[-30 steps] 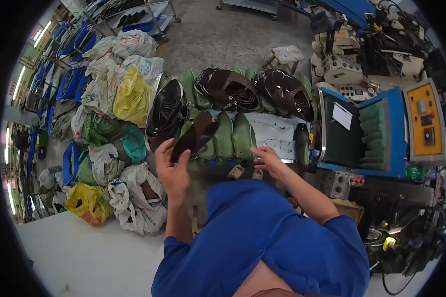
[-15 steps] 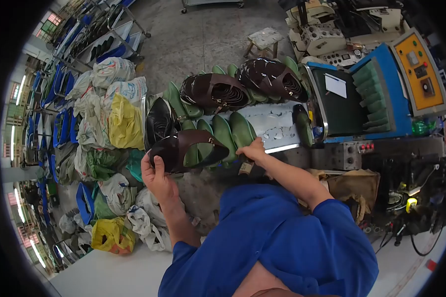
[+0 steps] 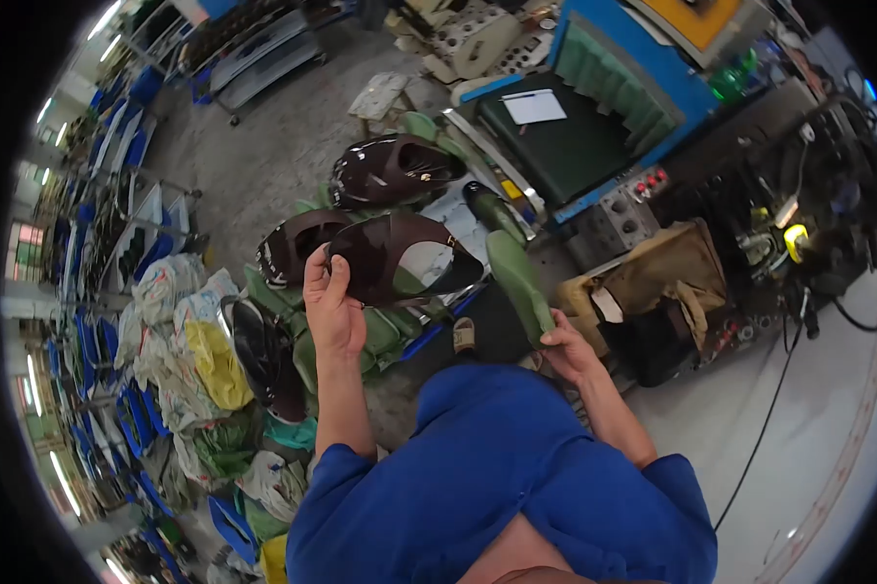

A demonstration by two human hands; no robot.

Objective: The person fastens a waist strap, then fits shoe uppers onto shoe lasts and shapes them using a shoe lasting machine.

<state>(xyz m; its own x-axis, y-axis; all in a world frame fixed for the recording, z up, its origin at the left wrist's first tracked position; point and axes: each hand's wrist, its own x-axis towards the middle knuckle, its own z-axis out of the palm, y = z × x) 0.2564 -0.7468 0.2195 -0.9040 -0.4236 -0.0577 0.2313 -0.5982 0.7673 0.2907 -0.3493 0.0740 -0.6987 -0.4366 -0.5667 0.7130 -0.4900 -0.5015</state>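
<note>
My left hand [image 3: 333, 310] is closed on the toe end of a glossy dark brown shoe upper [image 3: 368, 261], which has a gold buckle and an open middle. In my right hand [image 3: 573, 352] is a green shoe last [image 3: 516, 280], gripped by its lower end and held tilted, apart from the upper. Beyond the held upper lie more brown shoe uppers [image 3: 385, 173] in nested stacks. Green lasts [image 3: 385, 336] sit in a row below it, partly hidden by my left hand and the upper. A black shoe upper [image 3: 249, 350] rests at the left end.
A blue machine [image 3: 580, 204] with a dark pad and a white paper [image 3: 534, 106] stands at the right. Near it are a dark-topped green last [image 3: 497, 209] and a brown cloth bag [image 3: 657, 273]. Filled plastic bags [image 3: 176, 341] pile up at left; a stool [image 3: 378, 97] stands beyond.
My right hand has lifted a green last out of the row and moved it right, towards me. My left hand still holds the brown upper. The view has turned to the right.
</note>
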